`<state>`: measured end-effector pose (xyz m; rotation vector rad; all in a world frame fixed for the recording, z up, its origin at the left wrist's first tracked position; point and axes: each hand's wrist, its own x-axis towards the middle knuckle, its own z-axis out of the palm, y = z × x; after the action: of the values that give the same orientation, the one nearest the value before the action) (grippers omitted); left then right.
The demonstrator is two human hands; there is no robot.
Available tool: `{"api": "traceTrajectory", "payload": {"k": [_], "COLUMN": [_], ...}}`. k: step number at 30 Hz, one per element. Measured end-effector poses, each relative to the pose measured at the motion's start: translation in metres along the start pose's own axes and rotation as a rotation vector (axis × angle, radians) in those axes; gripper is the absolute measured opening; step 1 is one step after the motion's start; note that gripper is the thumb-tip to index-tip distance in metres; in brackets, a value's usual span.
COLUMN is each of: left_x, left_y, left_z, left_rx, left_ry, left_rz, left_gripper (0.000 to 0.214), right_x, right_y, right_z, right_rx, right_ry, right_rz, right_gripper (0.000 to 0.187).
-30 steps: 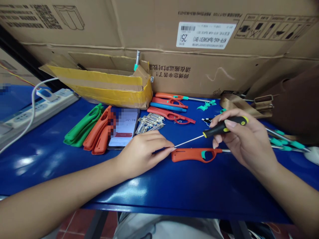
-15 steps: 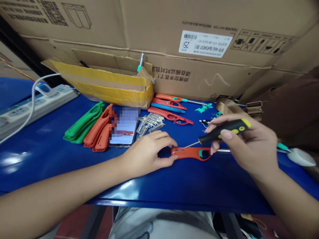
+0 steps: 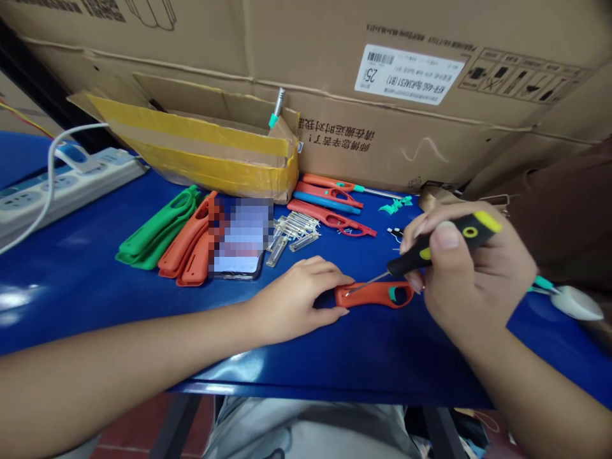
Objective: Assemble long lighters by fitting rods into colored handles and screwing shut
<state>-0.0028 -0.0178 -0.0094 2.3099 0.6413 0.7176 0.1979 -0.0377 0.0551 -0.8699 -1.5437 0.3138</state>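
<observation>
The person's left hand (image 3: 299,298) pinches the left end of a long orange plastic lighter casing (image 3: 373,294) between thumb and fingers, probably to stop it sliding on the glossy blue tabletop (image 3: 363,360). The right hand (image 3: 478,280) grips a black-and-yellow screwdriver (image 3: 412,256), slanting it down leftward so its tip meets the casing near the pinched end. Small clear plastic tanks (image 3: 297,224) lie farther off, apparently kept out of the way.

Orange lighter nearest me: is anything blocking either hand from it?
Nothing visible blocks the way to the orange lighter. The left hand has finger and thumb at opposite edges of its handle; the right hand holds a screwdriver whose shaft slants over it.
</observation>
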Motion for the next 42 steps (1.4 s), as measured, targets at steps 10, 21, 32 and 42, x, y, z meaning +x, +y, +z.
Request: {"api": "traceTrajectory", "payload": {"k": [10,21,32,42], "left_x": [0.0,0.0,0.0,0.0], "left_y": [0.002,0.001,0.003,0.001], "left_z": [-0.002,-0.002,-0.003,-0.002], "left_rx": [-0.014,-0.005,-0.006,-0.007], "left_ry": [-0.025,-0.037,-0.026,-0.026], "left_rz": [-0.001,0.003,-0.006,-0.005], "left_gripper": [0.034,0.035,0.032,0.032], "right_x": [-0.01,-0.013,-0.018,-0.017], "right_y": [0.008,0.011,0.012,0.012], "right_z": [-0.005,-0.006,-0.008,-0.009], "right_rx": [-0.023,0.015,-0.006,-0.026], "right_ry": [-0.023,-0.051,-0.125,-0.282], "right_rz": [0.072,0.031,0.055,-0.069], "right_gripper": [0.013,0.009,0.005,0.056]}}
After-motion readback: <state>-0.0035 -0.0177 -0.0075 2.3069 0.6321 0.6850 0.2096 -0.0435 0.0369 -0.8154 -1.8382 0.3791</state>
